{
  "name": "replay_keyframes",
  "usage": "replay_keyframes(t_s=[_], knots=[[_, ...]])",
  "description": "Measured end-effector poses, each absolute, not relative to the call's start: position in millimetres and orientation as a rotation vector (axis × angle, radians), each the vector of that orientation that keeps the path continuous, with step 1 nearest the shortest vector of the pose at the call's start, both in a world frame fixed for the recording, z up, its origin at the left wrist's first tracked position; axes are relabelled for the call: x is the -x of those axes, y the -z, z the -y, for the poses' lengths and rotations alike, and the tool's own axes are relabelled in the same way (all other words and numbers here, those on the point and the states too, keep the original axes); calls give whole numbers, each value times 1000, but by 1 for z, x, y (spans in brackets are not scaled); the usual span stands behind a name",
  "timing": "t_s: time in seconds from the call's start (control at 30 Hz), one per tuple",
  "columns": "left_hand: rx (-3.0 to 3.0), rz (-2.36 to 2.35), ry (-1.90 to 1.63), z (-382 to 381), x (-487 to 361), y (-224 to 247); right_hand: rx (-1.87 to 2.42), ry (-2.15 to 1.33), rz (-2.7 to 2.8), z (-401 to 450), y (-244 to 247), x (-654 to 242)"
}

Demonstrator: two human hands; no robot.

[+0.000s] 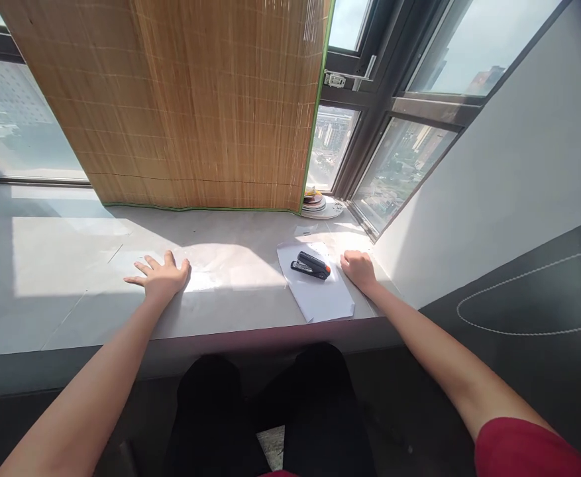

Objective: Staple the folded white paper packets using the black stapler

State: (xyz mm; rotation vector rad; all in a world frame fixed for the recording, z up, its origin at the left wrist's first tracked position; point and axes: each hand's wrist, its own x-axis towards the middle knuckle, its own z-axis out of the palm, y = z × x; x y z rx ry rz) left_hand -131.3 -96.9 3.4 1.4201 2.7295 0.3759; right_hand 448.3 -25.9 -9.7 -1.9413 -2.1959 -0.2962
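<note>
My left hand (163, 275) rests on the white windowsill (230, 311) with its fingers spread, holding nothing. On the other side, my right hand (358, 268) is curled into a fist and leans on the sill; nothing shows in it. Just left of that fist lies a small stack of white paper (320, 301), with some corners slightly lifted. A black stapler (311, 265) with an orange-red end sits on top of the paper, apart from both hands.
A bamboo blind (211, 112) with green edging hangs down to the back of the sill. Stacked plates or discs (322, 205) stand in the window corner. A white wall (499, 152) rises at right, and a white beaded cord (509, 332) loops over the dark panel below.
</note>
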Motion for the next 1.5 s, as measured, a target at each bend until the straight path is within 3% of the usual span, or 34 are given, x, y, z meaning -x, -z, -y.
replay_keyframes(t_s=[0.3,0.43,0.6,0.93,1.1,1.27,1.5], knots=[[-1441,-2728,-440,95,134,3,1356,-132,2574,-55,-7,-392],[-1445,-2735,-459,94,134,7,1456,-261,2613,-73,7,-365],[-1463,-2745,-466,93,137,10,1589,-155,2568,-66,22,-314],[-1452,-2727,-479,93,138,10,1511,-396,2398,-18,16,-113],[-1369,-2714,-461,89,138,5,1446,-400,2431,-2,10,-58],[-1367,-2725,-463,90,134,2,1374,-276,2360,-2,-17,-84],[-1400,-2746,-487,97,127,-2,1869,-155,2213,-19,-22,-236]])
